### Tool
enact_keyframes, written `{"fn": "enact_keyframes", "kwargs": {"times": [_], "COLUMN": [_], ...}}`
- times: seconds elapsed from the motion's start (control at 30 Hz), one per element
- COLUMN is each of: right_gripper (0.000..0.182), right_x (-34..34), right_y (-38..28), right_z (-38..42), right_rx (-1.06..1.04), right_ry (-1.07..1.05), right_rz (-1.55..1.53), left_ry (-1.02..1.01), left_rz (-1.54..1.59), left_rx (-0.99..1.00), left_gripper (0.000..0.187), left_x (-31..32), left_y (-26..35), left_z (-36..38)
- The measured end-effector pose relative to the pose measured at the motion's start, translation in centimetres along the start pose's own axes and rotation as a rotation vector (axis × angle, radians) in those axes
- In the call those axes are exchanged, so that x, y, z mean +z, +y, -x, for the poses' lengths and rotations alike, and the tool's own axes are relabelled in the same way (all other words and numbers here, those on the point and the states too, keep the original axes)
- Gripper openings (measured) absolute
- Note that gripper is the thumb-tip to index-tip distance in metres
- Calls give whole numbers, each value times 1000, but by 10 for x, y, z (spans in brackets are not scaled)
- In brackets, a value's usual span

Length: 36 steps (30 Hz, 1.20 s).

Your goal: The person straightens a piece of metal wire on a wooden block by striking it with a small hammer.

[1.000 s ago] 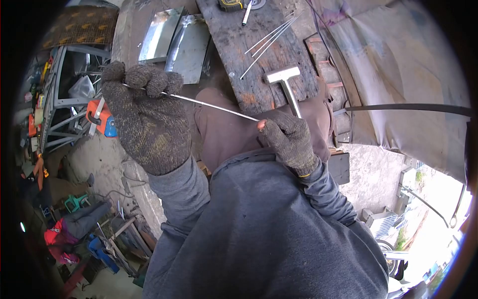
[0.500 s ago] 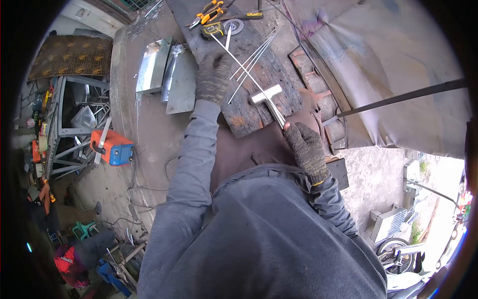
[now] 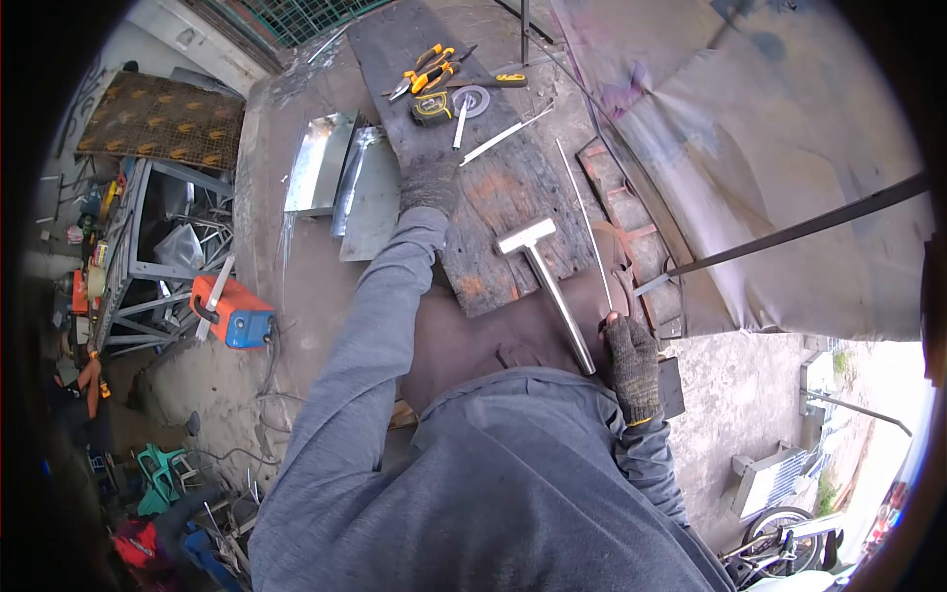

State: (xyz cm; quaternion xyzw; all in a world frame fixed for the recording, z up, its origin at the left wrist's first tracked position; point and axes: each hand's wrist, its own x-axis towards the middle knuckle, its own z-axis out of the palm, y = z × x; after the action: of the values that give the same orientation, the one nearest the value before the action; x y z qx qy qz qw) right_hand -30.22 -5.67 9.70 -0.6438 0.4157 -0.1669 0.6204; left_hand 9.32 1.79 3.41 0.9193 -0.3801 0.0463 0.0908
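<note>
My right hand (image 3: 632, 367), in a dark knit work glove with a bare thumb tip, is closed around the lower end of a thin metal rod (image 3: 584, 212). A T-shaped all-metal hammer (image 3: 558, 293) lies to its left, head over the dark wooden board (image 3: 503, 212) and handle across my lap. My gloved left hand (image 3: 429, 185) is low over the board's left edge, beside the near end of a bundle of thin rods (image 3: 508, 135). Its fingers are blurred and partly hidden; I cannot tell whether they grip the rods.
Orange-handled pliers (image 3: 426, 74), a tape measure (image 3: 431, 109), a grinding disc (image 3: 472, 101) and a yellow-handled tool (image 3: 510, 81) sit at the board's far end. Sheet-metal pieces (image 3: 370, 197) lie left of it. An orange-and-blue machine (image 3: 237, 314) stands on the floor; a tarp (image 3: 779, 197) hangs at right.
My right hand has left the hammer handle and moved right with one rod. The spread rods now lie bunched together beside my left hand, which has moved slightly nearer my body.
</note>
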Motion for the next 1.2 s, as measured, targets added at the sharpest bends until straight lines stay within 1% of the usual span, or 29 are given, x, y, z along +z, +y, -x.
{"fn": "enact_keyframes", "kwargs": {"times": [0.03,0.07,0.1,0.13,0.17,0.2,0.23,0.27,0.3,0.37,0.5,0.57,0.67,0.8,0.87,0.93,1.07,1.2], "right_gripper": [40,40,40,41,41,41,42,42,43,43,43,42,41,39,37,35,34,34], "right_x": [0,-1,-2,2,3,2,2,3,3,1,1,-1,0,4,5,6,5,4], "right_y": [-1,5,17,15,12,8,2,2,3,3,3,2,0,3,3,2,0,-4], "right_z": [-1,-4,-8,-10,-11,-12,-13,-15,-15,-14,-11,-9,-6,-8,-8,-8,-10,-9], "right_rx": [3,1,-112,-226,-229,-137,-46,-48,-59,-72,-64,-42,-39,-22,-31,-24,-46,13], "right_ry": [-3,-5,-5,-6,-11,-17,-23,-24,-33,-41,-42,-34,-16,-18,-16,-69,-79,-88], "right_rz": [6,5,54,103,98,87,78,78,92,111,107,108,86,73,64,17,77,92], "left_ry": [105,67,69,108,148,151,125,98,100,59,79,69,36,34,63,49,32,21], "left_rz": [4,0,-6,4,15,10,42,74,75,30,-25,-113,-112,-132,-73,-62,-55,-56], "left_rx": [-40,-77,-79,-20,39,38,143,248,247,189,111,0,-45,-66,-45,-50,-30,-43], "left_gripper": [25,25,25,28,31,31,33,35,35,40,44,49,54,55,55,55,54,53], "left_x": [-7,-16,-18,-18,-18,-16,-11,-7,-3,9,26,17,9,13,15,14,7,2], "left_y": [-4,-8,-8,-8,-7,-6,-4,-4,-4,-6,-18,-17,-21,-21,-20,-20,-19,-14], "left_z": [2,4,9,13,16,18,18,19,19,20,11,10,9,14,19,22,24,29]}}
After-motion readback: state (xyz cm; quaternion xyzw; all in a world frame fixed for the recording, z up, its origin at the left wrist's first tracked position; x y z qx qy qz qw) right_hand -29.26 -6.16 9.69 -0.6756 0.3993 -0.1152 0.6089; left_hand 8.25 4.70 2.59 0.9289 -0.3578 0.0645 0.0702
